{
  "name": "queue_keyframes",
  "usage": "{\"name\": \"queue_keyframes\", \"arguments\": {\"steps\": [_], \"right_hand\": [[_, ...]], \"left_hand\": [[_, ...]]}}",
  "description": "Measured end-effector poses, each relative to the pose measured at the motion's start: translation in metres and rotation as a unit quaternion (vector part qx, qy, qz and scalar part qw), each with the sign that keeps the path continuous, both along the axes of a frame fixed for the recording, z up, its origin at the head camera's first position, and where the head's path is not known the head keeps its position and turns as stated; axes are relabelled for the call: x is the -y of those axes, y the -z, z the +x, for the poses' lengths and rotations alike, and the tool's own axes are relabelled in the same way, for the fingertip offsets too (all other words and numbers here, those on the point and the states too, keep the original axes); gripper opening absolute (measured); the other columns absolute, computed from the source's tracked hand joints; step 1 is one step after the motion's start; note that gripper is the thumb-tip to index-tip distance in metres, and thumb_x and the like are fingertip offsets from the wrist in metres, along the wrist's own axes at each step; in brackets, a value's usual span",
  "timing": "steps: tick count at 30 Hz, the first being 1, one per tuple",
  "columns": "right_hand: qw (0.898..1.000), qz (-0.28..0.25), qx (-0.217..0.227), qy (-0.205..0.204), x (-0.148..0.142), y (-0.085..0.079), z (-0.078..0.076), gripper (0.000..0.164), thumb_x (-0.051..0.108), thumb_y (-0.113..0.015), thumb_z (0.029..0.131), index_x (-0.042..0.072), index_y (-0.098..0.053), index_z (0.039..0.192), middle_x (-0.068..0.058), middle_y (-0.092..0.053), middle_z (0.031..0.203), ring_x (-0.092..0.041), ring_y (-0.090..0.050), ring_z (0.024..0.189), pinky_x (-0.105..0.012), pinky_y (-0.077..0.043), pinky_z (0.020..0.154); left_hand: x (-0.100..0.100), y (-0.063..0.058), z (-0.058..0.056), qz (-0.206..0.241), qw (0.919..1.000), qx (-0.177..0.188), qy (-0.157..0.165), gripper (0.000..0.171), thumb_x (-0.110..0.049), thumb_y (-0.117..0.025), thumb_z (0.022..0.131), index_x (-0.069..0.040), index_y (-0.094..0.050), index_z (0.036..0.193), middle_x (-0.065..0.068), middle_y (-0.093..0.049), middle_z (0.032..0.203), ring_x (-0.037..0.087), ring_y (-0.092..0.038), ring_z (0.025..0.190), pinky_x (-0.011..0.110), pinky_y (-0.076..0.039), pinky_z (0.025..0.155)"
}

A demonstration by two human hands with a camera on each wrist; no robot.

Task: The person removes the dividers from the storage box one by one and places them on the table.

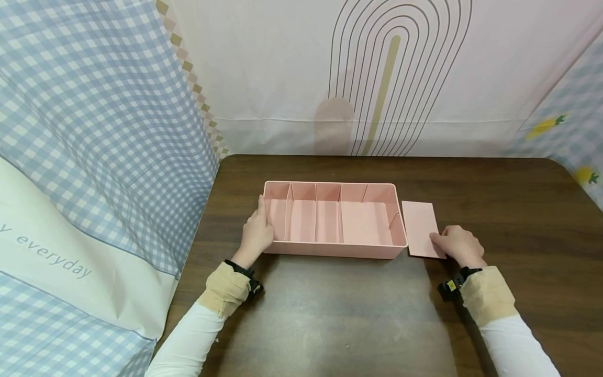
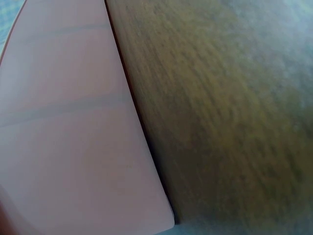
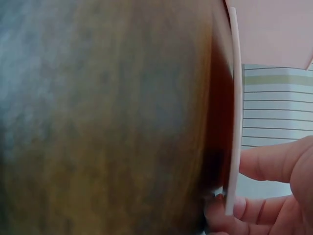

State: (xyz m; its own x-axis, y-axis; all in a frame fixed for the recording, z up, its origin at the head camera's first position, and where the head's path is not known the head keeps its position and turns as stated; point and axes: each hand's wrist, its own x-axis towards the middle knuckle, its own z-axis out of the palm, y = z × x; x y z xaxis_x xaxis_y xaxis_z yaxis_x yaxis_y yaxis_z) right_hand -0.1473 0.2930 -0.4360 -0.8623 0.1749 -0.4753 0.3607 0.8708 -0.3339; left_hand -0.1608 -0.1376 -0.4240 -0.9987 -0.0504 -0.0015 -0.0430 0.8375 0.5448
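A pink rectangular box [image 1: 330,250] stands on the table in the head view, with upright partitions splitting its left part into narrow compartments and a wider one on the right. My left hand [image 1: 256,233] touches the box's left end, its index finger straight along the wall; the thumb cannot be made out. The box's outer wall [image 2: 73,161] fills the left of the left wrist view. Just right of the box, my right hand [image 1: 459,245] pinches a thin flat pink panel [image 1: 419,228] near its right edge. The right wrist view shows that panel [image 3: 236,107] edge-on between thumb and fingers.
The dark wooden table [image 1: 518,209] extends around the box. Behind it hangs a pale curtain [image 1: 273,78] with arch lines, and blue checked cloth [image 1: 118,115] hangs along the left side.
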Motion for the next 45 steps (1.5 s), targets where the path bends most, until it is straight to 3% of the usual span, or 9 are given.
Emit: {"name": "queue_keyframes", "arguments": {"steps": [20,31,45], "right_hand": [[1.000,0.010,-0.016,-0.002,-0.002,-0.006,-0.005,0.039,0.037,-0.041,0.085,0.003,-0.057,0.074,-0.007,-0.050,0.063,-0.022,-0.047,0.060,-0.034,-0.034,0.053],[0.995,0.026,-0.099,0.004,0.009,-0.019,-0.004,0.040,0.039,-0.040,0.087,0.003,-0.055,0.079,-0.009,-0.051,0.066,-0.023,-0.047,0.060,-0.033,-0.033,0.049],[0.982,0.009,-0.189,-0.014,0.028,-0.039,0.003,0.042,0.039,-0.039,0.088,0.005,-0.053,0.067,-0.004,-0.048,0.058,-0.019,-0.044,0.053,-0.029,-0.029,0.043]], "left_hand": [[0.000,0.001,-0.001,0.005,1.0000,-0.002,0.003,0.065,-0.002,-0.039,0.081,0.001,-0.013,0.141,0.026,-0.051,0.118,0.039,-0.056,0.095,0.049,-0.043,0.079],[0.000,0.001,0.000,0.005,1.0000,-0.002,0.003,0.066,-0.001,-0.039,0.080,0.002,-0.013,0.140,0.026,-0.052,0.115,0.039,-0.056,0.094,0.049,-0.043,0.079],[0.000,0.001,0.000,0.012,0.9999,0.001,0.000,0.065,-0.001,-0.039,0.081,0.001,-0.013,0.141,0.026,-0.052,0.116,0.038,-0.056,0.095,0.048,-0.043,0.080]]}}
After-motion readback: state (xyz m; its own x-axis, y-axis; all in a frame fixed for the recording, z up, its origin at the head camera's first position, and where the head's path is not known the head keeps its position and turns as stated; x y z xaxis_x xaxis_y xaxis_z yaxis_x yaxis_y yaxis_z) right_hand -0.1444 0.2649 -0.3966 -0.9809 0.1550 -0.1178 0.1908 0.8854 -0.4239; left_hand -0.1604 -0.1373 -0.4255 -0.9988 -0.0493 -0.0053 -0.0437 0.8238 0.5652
